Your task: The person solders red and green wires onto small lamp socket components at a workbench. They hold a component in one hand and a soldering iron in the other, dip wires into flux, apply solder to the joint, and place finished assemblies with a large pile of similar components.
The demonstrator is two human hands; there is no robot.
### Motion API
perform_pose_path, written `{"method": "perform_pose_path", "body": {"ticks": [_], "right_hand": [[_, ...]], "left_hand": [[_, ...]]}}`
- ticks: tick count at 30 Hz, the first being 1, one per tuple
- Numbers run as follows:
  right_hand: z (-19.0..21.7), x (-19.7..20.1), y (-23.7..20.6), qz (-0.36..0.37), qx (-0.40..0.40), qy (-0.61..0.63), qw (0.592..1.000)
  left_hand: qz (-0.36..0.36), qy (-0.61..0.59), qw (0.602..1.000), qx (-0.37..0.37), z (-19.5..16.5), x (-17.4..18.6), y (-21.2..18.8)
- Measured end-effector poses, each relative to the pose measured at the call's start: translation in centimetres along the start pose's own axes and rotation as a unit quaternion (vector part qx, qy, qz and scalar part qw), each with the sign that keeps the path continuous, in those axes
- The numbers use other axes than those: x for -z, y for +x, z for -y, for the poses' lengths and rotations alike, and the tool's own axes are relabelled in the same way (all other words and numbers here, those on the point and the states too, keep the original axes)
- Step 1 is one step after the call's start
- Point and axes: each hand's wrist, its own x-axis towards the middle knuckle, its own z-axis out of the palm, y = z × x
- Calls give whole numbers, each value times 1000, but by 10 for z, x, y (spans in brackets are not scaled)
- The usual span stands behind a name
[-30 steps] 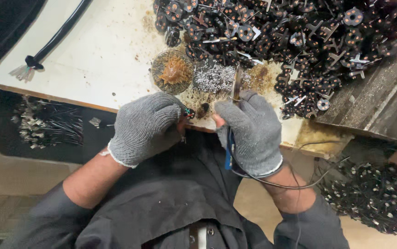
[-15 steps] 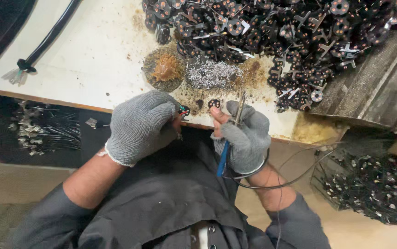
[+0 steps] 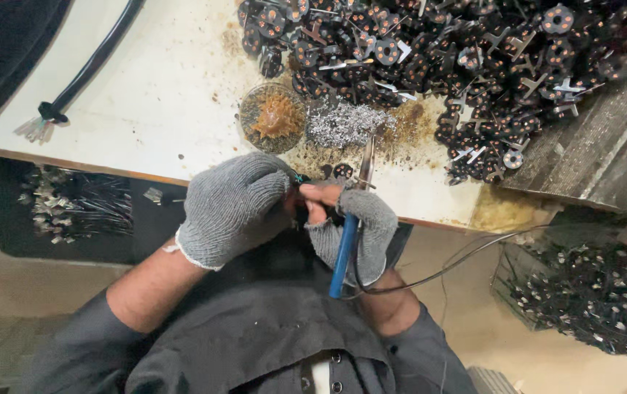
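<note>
1. Grey knitted gloves covered both hands at the near edge of the worktop.
2. The right hand was closed around the blue handle of a soldering iron, whose metal tip pointed toward the pile of silvery solder scraps.
3. The left hand was clenched about a small dark component, pinched at the fingertips just beside the iron's shaft.
4. Judged light, stiff and small, the component would be best gripped by its body, clear of the heated end; the iron by its insulated handle only.
5. A round dish of brownish residue sat near the scraps; a heap of dark round parts lay beyond.
</note>
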Motion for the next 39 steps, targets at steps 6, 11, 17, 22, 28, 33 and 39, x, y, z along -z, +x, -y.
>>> {"method": "perform_pose_path", "body": {"ticks": [6,11,17,22,28,33,39], "right_hand": [[8,5,10,3,-25,-59,998],[19,8,11,-21,-60,-122,991],[9,1,8,-58,-28,-5,998],[7,2,11,-26,-10,-55,998],[12,-1,18,-57,-3,19,998],[14,-4,17,-54,-17,-61,997],[11,-2,14,-45,-13,-88,995]], "left_hand": [[-2,8,1000,3,-2,-1,-1],[-5,9,1000,-4,-3,2,-1],[4,13,1000,2,-3,0,1],[-5,-4,1000,-7,-5,4,4],[-6,30,1000,-2,-5,0,1],[-10,23,1000,-7,-5,0,0],[-14,-8,1000,-11,-11,10,-2]]}}
